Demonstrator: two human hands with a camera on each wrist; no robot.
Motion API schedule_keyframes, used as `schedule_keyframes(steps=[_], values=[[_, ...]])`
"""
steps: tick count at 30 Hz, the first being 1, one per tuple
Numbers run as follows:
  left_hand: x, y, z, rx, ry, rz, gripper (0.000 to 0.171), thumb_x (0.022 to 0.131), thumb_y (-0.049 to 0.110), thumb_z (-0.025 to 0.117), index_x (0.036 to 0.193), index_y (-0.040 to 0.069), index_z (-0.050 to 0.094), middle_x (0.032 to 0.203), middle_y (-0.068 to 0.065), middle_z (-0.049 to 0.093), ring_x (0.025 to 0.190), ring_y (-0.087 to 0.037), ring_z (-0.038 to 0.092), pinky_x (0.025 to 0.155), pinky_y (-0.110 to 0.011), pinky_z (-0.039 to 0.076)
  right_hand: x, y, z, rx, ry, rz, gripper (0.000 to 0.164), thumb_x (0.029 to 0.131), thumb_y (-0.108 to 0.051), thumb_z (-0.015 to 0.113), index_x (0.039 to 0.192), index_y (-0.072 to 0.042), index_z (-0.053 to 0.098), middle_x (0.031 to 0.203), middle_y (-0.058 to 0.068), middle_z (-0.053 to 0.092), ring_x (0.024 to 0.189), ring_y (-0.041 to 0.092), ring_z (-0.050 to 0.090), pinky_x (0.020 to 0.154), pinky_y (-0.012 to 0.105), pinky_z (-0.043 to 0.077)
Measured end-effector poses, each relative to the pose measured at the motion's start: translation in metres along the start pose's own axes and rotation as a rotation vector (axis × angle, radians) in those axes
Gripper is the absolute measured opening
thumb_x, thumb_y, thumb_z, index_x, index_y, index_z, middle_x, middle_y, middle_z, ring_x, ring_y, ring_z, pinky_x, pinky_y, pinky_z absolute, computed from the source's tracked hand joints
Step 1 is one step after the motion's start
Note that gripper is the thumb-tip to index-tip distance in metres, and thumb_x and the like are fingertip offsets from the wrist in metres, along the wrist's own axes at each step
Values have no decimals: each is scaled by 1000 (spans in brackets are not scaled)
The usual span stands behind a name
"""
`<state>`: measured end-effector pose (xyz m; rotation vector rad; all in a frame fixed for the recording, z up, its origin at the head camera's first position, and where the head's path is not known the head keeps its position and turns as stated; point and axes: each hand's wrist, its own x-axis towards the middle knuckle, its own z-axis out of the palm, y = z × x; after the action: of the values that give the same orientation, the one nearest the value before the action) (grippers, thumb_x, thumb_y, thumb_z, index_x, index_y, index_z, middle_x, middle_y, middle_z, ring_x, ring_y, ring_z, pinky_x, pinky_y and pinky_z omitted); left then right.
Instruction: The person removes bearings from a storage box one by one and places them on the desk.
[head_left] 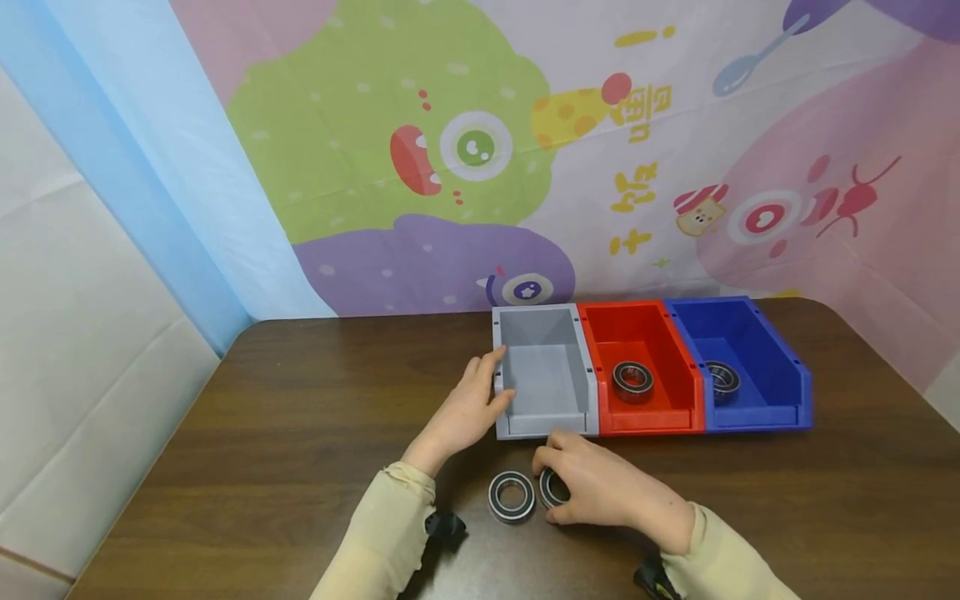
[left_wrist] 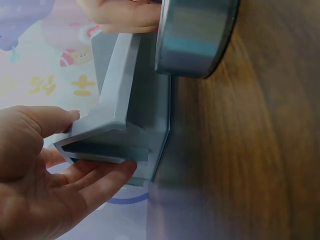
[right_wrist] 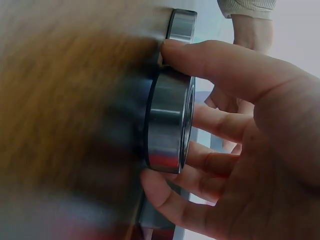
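Note:
My left hand [head_left: 463, 410] holds the left side wall of a grey storage bin [head_left: 546, 421]. In the left wrist view, its thumb and fingers lie on both sides of the bin's edge. On the table in front of the bins, my right hand [head_left: 600, 483] pinches a ball bearing [right_wrist: 167, 120] by its outer rim, the thumb on one side and the fingertips on the other. The hand covers part of that bearing in the head view. Just left of it, a second ball bearing [head_left: 512, 497] lies flat on the wood.
Joined to the grey bin's right are a red bin [head_left: 651, 423] and a blue bin [head_left: 759, 418]. One bearing [head_left: 633, 382] lies in the red bin, another bearing [head_left: 722, 382] in the blue. Behind the brown table [head_left: 300, 433] hangs a printed cloth [head_left: 420, 83].

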<state>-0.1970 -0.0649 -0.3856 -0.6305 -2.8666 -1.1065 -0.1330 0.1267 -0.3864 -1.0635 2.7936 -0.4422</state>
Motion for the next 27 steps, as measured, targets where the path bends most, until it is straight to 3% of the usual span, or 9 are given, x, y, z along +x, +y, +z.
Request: schedule_keyframes(steps=[27], values=[[0, 0, -1, -5, -13, -18, 61, 93, 24, 51, 144, 9, 22, 125, -16, 39, 98, -26, 52, 83, -40, 44, -2, -5, 2, -14, 0, -40, 37, 66, -25, 79, 98, -13, 64, 87, -5, 46, 85, 11, 44, 72, 25, 43]])
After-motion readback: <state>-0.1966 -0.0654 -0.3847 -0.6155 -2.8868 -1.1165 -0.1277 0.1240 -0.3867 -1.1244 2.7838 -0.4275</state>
